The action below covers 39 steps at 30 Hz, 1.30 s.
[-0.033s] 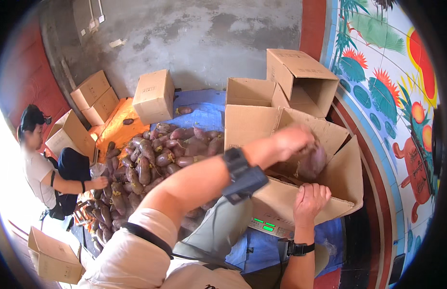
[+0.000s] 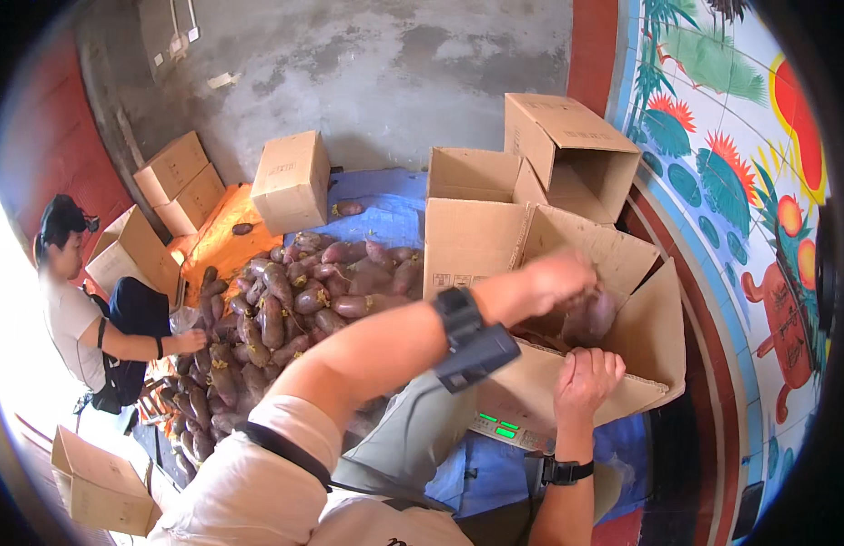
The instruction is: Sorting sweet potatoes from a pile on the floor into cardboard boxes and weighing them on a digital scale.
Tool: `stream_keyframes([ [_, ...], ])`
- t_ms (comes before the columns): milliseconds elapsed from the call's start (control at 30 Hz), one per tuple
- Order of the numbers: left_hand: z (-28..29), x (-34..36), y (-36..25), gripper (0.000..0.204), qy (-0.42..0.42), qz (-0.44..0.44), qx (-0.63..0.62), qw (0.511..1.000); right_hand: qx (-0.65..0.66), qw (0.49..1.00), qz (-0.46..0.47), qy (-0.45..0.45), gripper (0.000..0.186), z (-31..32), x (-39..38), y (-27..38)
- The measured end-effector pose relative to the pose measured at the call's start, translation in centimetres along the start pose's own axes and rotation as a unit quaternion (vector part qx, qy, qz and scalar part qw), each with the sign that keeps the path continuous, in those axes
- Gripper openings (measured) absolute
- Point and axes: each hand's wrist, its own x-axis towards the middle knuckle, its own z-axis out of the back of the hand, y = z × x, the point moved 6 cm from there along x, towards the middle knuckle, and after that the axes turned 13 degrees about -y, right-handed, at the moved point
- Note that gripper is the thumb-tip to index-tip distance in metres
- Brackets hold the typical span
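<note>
My left hand (image 2: 560, 280), blurred by motion, reaches across into an open cardboard box (image 2: 522, 373). Its fingers close on the end of a large purple root vegetable (image 2: 590, 317), which hangs inside the box opening. The near upper edge of that box is gripped by my right hand (image 2: 588, 380), fingers curled over the cardboard. Beneath the box a scale (image 2: 508, 428) shows lit green displays. What lies at the bottom of the box is mostly hidden. Left of my left arm spreads a heap of similar purple root vegetables (image 2: 274, 314).
Behind the box stand more open cartons (image 2: 567, 123). A closed-looking carton (image 2: 292, 182) sits on the blue sheet (image 2: 385, 196) by the grey wall. At the left, a seated person (image 2: 85, 328) reaches toward the heap. Another open box (image 2: 103, 482) stands lower left.
My left forearm has shifted slightly right and farther over the box. The purple root vegetable has moved only a little with the hand. My right hand stays on the box edge.
</note>
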Motion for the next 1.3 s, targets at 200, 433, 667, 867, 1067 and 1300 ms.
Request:
stream_keyframes([
  [200,-3.2,0.2,6.2,0.016,0.157,-0.138,0.526,0.824,-0.001,1.000,-0.001,0.002,0.014,-0.4,0.4,0.3],
  [433,2.3,-3.9,1.7,0.025,-0.088,-0.163,0.214,0.959,-0.017,1.000,0.008,0.013,0.014,-0.5,0.3,0.5],
  [667,13.6,-12.9,1.5,0.022,-0.250,-0.185,0.165,0.936,-0.034,0.999,0.022,0.012,0.018,-0.5,0.1,0.6],
  [867,28.3,-21.5,11.5,0.023,-0.349,0.037,0.295,0.889,-0.045,0.998,0.034,0.018,0.021,-0.8,-0.1,0.6],
  [1067,37.4,-33.8,19.7,0.016,-0.504,0.187,0.196,0.820,-0.066,0.997,0.050,0.004,0.026,-1.2,-0.3,0.3],
  [1300,44.1,-47.9,38.4,0.013,-0.463,0.366,0.102,0.801,-0.081,0.994,0.070,0.000,0.029,-1.3,-0.6,-0.3],
])
